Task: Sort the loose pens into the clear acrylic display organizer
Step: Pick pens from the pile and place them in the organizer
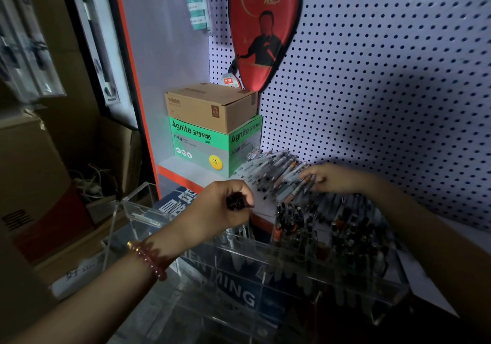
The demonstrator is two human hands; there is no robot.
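Nearest, the clear acrylic organizer [247, 248] holds pens at its right; beyond, loose pens [279, 173] heap on the shelf [186, 168], where the right hand [328, 181] rests, its fingers' grasp indiscernible, while the left hand [220, 210] fingers clench a dark-capped bundle [236, 201] above the organizer.

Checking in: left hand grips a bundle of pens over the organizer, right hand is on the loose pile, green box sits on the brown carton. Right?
Boxes reversed: the head view shows the brown carton on the green box. Left hand grips the bundle of pens over the organizer, right hand is on the loose pile.
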